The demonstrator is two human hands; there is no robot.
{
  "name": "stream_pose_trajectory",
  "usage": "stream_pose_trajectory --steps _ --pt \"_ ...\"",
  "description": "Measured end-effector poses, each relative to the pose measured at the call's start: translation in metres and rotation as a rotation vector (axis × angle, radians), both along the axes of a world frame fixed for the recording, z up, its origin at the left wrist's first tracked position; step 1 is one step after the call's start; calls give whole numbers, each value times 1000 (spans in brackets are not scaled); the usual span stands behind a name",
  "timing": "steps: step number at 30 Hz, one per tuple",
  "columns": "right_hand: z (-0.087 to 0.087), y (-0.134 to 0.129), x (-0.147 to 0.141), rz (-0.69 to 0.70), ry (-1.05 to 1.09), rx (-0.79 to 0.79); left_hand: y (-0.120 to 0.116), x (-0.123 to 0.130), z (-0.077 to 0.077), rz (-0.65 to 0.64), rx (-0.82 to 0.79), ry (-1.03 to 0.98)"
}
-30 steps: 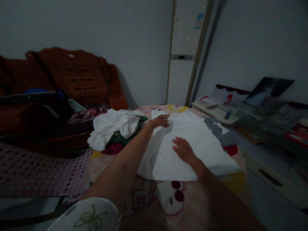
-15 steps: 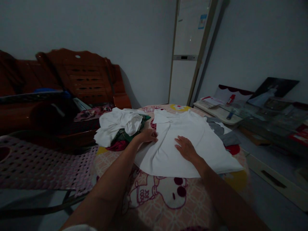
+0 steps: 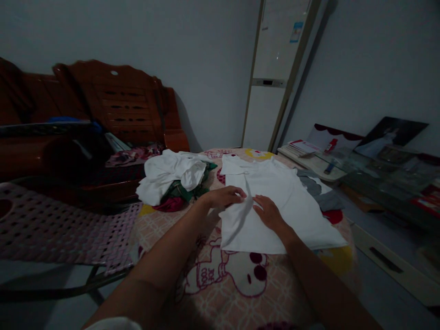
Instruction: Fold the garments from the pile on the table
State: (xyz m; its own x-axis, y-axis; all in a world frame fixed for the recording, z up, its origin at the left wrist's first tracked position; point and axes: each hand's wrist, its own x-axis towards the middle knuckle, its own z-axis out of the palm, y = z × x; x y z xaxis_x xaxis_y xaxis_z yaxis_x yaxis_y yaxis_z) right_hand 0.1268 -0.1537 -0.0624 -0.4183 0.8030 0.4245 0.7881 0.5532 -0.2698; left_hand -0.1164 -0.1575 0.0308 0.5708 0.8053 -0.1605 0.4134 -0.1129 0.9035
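Note:
A white T-shirt (image 3: 292, 215) lies spread on the table, its collar toward the far side. My left hand (image 3: 228, 196) pinches the shirt's left side and holds it lifted and folded inward, making a raised crease. Just right of that crease, my right hand (image 3: 270, 211) rests on the shirt with its fingers stretched out, the tips close to the fold. Left of the shirt sits a heap of clothes, with a white garment (image 3: 172, 172) on top of green and dark red cloth.
Under everything is a pink patterned tablecloth (image 3: 237, 284). Grey clothing (image 3: 326, 199) lies at the table's right edge. A woven chair (image 3: 68, 229) and a wooden sofa (image 3: 127, 110) stand to the left. On the right is a glass-topped stand (image 3: 371, 172).
My left hand has moved right, bringing the shirt's left side up and over toward the middle. My right hand has stayed nearly in place. The view has shifted slightly.

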Motion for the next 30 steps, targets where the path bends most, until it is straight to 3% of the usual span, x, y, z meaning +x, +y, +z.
stream_pose_trajectory --steps 4,7,9,11,13,15,17,21,30 --pt "13 -4 -1 22 148 -48 -10 17 5 -207 -280 -164" --pt "21 -8 -4 20 243 -57 -6 13 1 -222 -305 -203" --pt "23 -11 -6 4 282 -64 3 6 -8 -114 -225 -208" --pt "25 -13 -8 -36 273 -96 14 0 -20 119 -75 -135" --pt "25 -14 -9 -84 217 -140 25 -5 -30 372 141 68" --pt "26 -15 -10 -115 142 -163 31 -9 -37 512 326 257" --pt "27 -16 -10 -125 86 -167 33 -11 -40 549 416 355" --pt "30 -20 -12 -132 44 -177 30 -10 -39 580 441 470" --pt "38 -25 -13 -173 -56 -212 28 -4 -42 479 317 510"
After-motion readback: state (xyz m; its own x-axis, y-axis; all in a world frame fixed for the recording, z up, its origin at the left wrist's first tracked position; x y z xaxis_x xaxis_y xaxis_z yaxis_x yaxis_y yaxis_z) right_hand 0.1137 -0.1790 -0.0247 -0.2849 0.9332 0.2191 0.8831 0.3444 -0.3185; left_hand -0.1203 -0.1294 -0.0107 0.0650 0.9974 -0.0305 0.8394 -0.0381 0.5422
